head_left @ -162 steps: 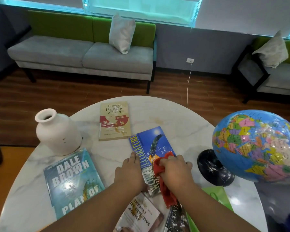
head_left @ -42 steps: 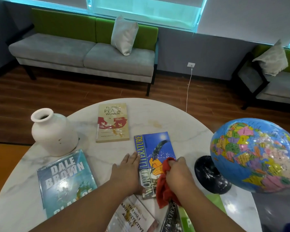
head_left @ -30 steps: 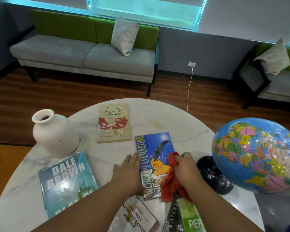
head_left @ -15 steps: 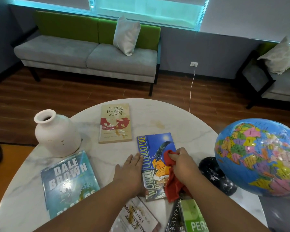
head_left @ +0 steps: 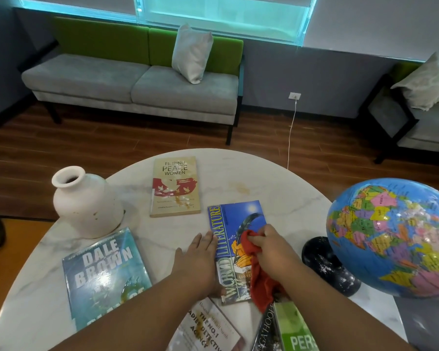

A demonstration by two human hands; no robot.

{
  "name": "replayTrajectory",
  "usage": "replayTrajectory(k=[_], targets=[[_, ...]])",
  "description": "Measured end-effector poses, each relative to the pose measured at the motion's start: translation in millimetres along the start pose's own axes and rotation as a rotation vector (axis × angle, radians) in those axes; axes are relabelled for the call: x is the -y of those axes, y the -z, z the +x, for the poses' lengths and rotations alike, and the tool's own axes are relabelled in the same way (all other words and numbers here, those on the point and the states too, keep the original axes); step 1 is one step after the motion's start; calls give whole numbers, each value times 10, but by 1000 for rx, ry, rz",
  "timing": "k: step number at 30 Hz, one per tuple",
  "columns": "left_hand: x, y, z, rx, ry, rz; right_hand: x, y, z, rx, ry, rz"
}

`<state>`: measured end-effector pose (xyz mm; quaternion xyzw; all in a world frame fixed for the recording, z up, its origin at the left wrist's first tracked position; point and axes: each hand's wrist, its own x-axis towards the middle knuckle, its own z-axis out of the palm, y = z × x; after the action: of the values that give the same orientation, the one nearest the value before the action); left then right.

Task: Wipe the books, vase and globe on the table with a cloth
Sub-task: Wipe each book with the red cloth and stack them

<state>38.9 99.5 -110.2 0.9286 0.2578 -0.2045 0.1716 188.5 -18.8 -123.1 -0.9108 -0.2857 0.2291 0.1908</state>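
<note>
A blue "World Literature" book (head_left: 232, 224) lies flat near the middle of the round marble table (head_left: 276, 188). My right hand (head_left: 270, 245) grips a red cloth (head_left: 257, 274) and presses it on the book's cover. My left hand (head_left: 200, 257) lies flat, fingers spread, against the book's left edge. A white vase (head_left: 86, 203) stands at the left. A colourful globe (head_left: 393, 236) on a black base (head_left: 327, 264) stands at the right. A tan "Filipino Peace Women" book (head_left: 174, 186) lies farther back, and a teal "Dale Brown" book (head_left: 104, 272) at the front left.
More books sit at the table's near edge: a detective novel (head_left: 208, 328) and a green-covered one (head_left: 292, 325) beside a dark book. Beyond the table are wooden floor, a grey and green sofa (head_left: 137, 82) with a pillow, and a second seat (head_left: 421, 117) at the right.
My right hand has slid the red cloth up and to the left across the blue book's cover. My left hand has stayed at the book's left edge.
</note>
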Motion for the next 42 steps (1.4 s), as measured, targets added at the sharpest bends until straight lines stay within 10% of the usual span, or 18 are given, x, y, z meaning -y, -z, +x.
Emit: replayTrajectory(k=[37,42], targets=[[21,-11,-1,-19,-3,-7,137,-104,214,6,121,-177],[18,-36,11,-9,-2,-14,142,-195,-31,85,392,-175]])
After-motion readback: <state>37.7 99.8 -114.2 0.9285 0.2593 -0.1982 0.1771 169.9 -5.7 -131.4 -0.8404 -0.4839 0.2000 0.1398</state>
